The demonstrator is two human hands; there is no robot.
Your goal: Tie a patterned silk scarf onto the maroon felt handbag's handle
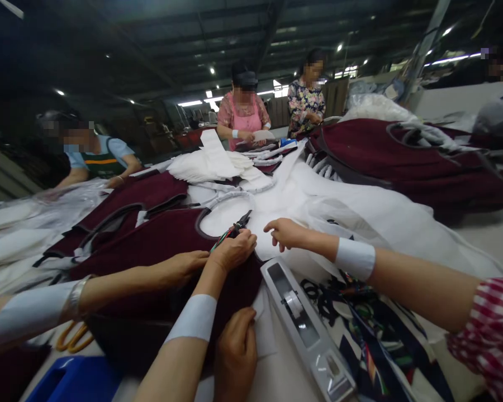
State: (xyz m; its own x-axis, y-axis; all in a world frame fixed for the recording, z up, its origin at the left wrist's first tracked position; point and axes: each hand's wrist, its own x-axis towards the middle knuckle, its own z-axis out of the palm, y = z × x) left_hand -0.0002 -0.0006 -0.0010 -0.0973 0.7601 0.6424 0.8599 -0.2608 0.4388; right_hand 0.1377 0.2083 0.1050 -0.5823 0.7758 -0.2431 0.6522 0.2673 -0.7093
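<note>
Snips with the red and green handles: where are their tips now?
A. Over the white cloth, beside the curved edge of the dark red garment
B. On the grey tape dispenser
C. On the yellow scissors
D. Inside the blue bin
A: the snips, gripped by the left hand, point their tips over the white cloth just past the curved edge of the dark red garment.
</note>
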